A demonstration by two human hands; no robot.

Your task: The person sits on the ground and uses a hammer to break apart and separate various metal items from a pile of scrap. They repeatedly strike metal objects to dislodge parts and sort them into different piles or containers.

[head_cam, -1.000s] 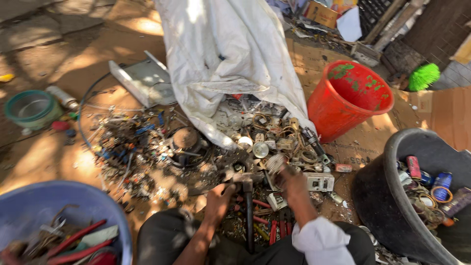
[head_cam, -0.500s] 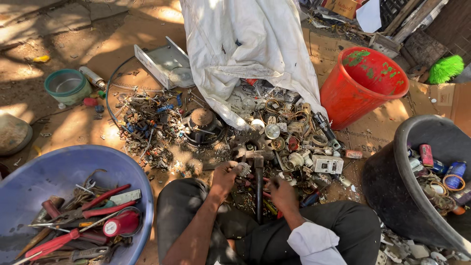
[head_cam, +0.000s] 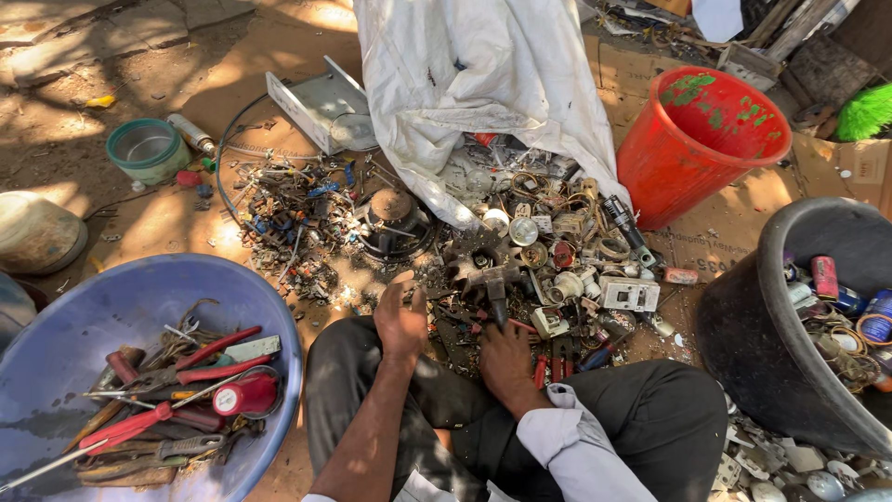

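While the right hand (head_cam: 506,358) grips a hammer (head_cam: 494,284) (head down), the left hand (head_cam: 401,316) hovers open over scrap (head_cam: 446,297).

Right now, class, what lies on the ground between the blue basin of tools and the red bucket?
In the head view, between the blue basin and the red bucket lies a scrap pile, with both hands over its near edge.
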